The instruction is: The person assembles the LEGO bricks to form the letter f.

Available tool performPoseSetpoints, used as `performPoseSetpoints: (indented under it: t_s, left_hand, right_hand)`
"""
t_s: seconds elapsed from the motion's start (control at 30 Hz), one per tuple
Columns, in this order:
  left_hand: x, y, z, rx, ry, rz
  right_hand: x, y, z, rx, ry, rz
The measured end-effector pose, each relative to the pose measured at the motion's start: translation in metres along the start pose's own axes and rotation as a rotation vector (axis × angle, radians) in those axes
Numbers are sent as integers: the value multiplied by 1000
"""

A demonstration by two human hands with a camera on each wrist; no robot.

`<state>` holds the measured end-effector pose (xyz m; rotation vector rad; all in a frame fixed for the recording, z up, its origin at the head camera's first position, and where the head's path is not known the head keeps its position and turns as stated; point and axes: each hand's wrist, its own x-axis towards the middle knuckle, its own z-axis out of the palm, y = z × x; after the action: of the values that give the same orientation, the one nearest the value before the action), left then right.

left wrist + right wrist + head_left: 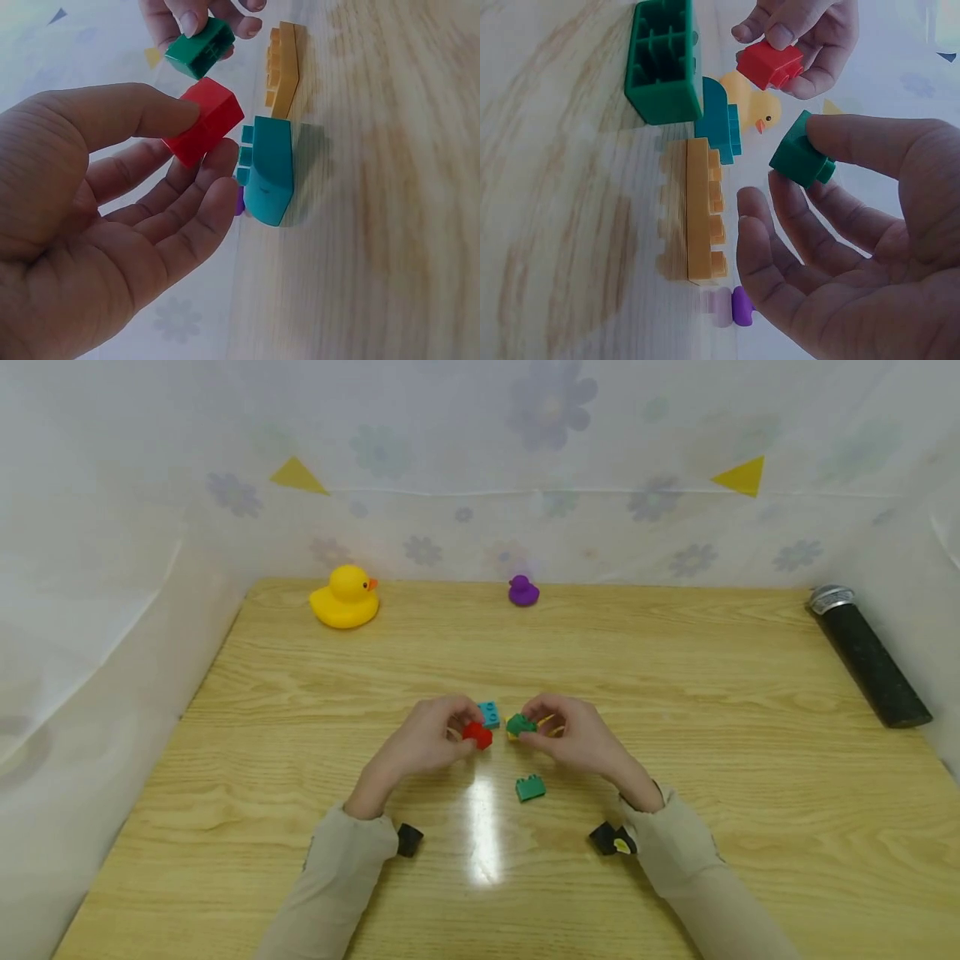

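Note:
My left hand (432, 737) pinches a red toy brick (204, 120) between thumb and fingers, above the table. Facing it, my right hand (577, 735) pinches a small green brick (802, 152), its studs showing in the right wrist view. The two held bricks are close but apart. Below them on the table stand a teal brick (271, 169) with a curved end and a long yellow brick (699, 210) with a row of studs. Nearer the person, a second green brick (530, 787) lies on its side, its hollow underside seen in the right wrist view.
A yellow rubber duck (345, 599) and a small purple duck (523, 591) sit along the back edge of the wooden table (247, 760). At the right edge lies a black microphone-shaped object (870, 660) with a silver end. White flowered cloth surrounds the back and sides.

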<state>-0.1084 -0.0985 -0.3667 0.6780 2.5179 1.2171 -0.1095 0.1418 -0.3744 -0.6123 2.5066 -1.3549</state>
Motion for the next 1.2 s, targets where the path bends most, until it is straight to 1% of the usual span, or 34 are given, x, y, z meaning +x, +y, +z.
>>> performPoseSetpoints:
  t_s: [0.13,0.27,0.63,0.87,1.07,1.2]
  left_hand:
    - [0,3,2,11,-21,6]
    - [0,3,3,16,-24,20]
    - [2,1,6,-58,-19,82]
    - [2,1,8,-87,-19,74]
    - [2,1,9,-116,-13,97]
    - [2,2,8,-124,-19,101]
  right_hand:
    - [0,0,1,-2,10,-6]
    - [0,0,1,-5,18,-17]
    - [0,-5,6,48,-2,-39]
    - [0,-5,9,64,-7,-46]
    - [2,-5,11,67,-24,-55]
    - [2,-3,11,53,-27,-61]
